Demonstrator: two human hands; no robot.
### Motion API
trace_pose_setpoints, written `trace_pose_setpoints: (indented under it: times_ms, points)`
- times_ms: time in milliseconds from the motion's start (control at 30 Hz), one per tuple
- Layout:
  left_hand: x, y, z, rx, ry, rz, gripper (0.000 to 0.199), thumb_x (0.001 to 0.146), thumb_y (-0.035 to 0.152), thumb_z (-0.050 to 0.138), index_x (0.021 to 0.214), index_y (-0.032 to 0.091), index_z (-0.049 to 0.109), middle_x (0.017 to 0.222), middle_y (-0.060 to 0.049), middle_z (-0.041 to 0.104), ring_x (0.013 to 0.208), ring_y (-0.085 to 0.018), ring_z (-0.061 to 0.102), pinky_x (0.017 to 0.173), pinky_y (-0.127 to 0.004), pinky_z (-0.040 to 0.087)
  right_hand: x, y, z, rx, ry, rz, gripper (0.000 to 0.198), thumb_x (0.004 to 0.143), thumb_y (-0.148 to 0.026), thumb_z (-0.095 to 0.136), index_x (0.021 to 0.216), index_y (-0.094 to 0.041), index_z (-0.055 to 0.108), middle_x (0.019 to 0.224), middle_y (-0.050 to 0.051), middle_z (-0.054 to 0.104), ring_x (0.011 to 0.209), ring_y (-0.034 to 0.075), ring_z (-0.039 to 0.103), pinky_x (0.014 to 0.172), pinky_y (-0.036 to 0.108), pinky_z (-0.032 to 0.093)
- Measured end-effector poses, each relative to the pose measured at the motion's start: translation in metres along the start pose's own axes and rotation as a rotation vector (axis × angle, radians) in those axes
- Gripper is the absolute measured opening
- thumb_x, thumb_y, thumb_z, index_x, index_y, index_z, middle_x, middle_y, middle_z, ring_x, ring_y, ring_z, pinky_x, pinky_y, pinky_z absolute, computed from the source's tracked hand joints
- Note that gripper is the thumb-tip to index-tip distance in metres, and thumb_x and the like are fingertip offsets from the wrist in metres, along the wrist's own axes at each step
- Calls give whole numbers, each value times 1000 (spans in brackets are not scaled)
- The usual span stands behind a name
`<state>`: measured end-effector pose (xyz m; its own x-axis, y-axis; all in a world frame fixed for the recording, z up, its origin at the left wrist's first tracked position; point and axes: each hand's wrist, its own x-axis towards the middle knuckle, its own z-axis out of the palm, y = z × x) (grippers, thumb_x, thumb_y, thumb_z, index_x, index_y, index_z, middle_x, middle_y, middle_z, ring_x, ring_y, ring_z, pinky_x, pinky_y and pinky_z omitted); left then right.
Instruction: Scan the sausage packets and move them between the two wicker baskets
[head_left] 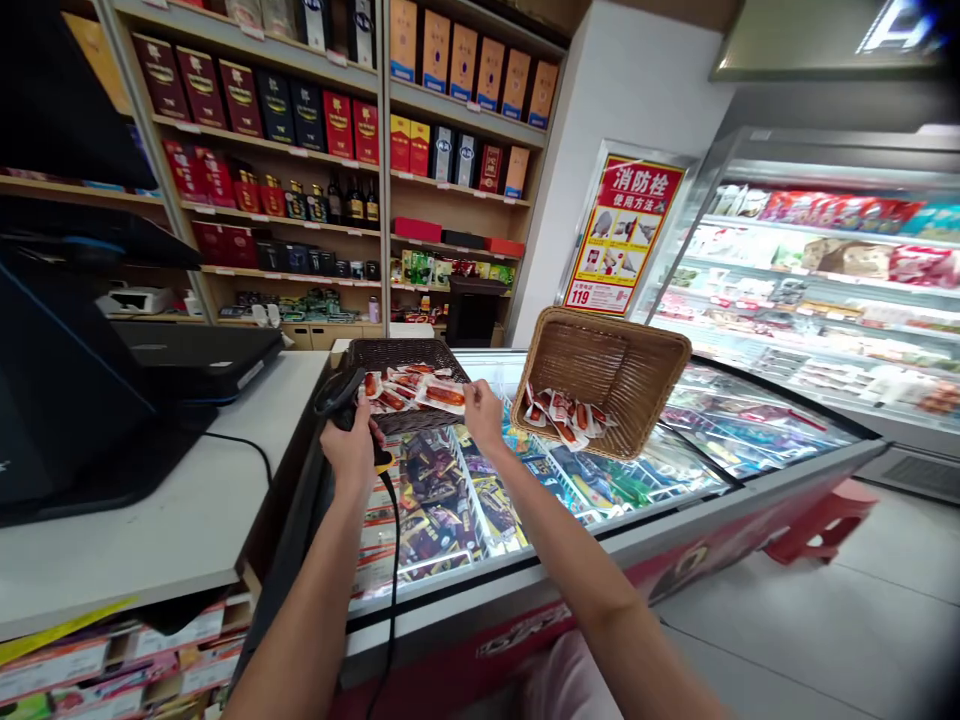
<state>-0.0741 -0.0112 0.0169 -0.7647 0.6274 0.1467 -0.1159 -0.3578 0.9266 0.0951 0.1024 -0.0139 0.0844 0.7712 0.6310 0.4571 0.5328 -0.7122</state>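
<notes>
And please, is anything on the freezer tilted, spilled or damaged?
The tan rectangular wicker basket seems tilted: its open side faces the viewer above the long glass-topped freezer, and the reddish-brown sausages in clear wrappers lie gathered at its lower part. What supports it is not visible. No spill or damage stands out.

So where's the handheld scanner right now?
In the head view, left of centre: the scanner is in the person's left hand, at the left side of the dark woven basket.

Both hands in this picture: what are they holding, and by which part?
The left hand grips a black scanner by its handle; the right hand pinches a wrapped sausage by one end.
</notes>
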Motion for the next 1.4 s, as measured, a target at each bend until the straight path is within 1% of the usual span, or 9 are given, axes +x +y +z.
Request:
trace_pose_setpoints:
  times_ms: [67, 133, 267, 300, 367, 633, 1067, 1233, 1400]
  points:
    - [-10, -3, 7, 37, -120, -13, 41, 72, 54, 78, 76, 22, 53, 53, 6, 52, 38, -11, 47, 37, -25, 38, -12, 27, -32, 8, 79, -2, 29, 101, -45, 46, 82, -24, 55, 70, -1, 61, 67, 17, 57, 69, 26, 42]
    - [-21, -7, 13, 103, -279, -50, 42, 72, 55, 79, 72, 22, 52, 51, 5, 52, 37, -11, 46, 36, -25, 37, -24, 50, -51, -2, 174, 28, 33, 100, -49, 43, 82, -23, 54, 70, -1, 60, 66, 17, 56, 69, 27, 42]
    - [-40, -15, 19, 259, -670, -147, 47, 68, 57, 83, 67, 22, 52, 48, 3, 53, 36, -12, 46, 36, -25, 35, -32, 75, -60, -31, 325, 99, 36, 100, -52, 40, 83, -24, 53, 71, 1, 60, 67, 18, 56, 68, 28, 43]
    - [-44, -16, 20, 302, -743, -153, 48, 68, 58, 83, 67, 21, 52, 47, 3, 52, 36, -11, 45, 36, -24, 35, -31, 76, -60, -32, 350, 101, 36, 101, -52, 39, 83, -23, 53, 72, 1, 61, 67, 18, 56, 68, 28, 43]
    - [-48, -17, 21, 361, -815, -146, 48, 70, 59, 81, 66, 21, 51, 45, 4, 50, 35, -11, 44, 37, -24, 35, -28, 76, -58, -29, 378, 88, 36, 101, -51, 39, 83, -23, 53, 74, 3, 62, 69, 18, 57, 69, 29, 44]
    - [-49, -17, 22, 347, -784, -148, 47, 70, 56, 82, 65, 21, 51, 52, 3, 52, 37, -11, 47, 37, -25, 36, -29, 69, -60, 3, 372, 44, 36, 102, -50, 37, 84, -24, 53, 75, 4, 63, 71, 19, 60, 72, 30, 47]
    - [-45, -22, 20, 474, -847, -44, 47, 75, 59, 76, 60, 22, 51, 44, 0, 54, 36, -14, 47, 40, -26, 38, -30, 68, -59, -21, 362, 54, 35, 102, -49, 38, 82, -24, 52, 75, 3, 62, 71, 18, 59, 73, 30, 46]
    - [-47, -21, 19, 495, -842, -64, 46, 73, 57, 78, 61, 23, 50, 43, 0, 54, 36, -14, 48, 41, -26, 39, -30, 69, -59, -15, 372, 62, 35, 103, -49, 38, 82, -24, 51, 74, 2, 62, 72, 18, 59, 73, 30, 46]
    - [-43, -31, 19, 466, -824, -83, 43, 75, 54, 79, 65, 23, 52, 44, 2, 53, 35, -13, 46, 39, -25, 36, -28, 70, -59, -7, 381, 75, 35, 102, -49, 38, 81, -24, 52, 70, 1, 59, 68, 18, 56, 70, 29, 44]
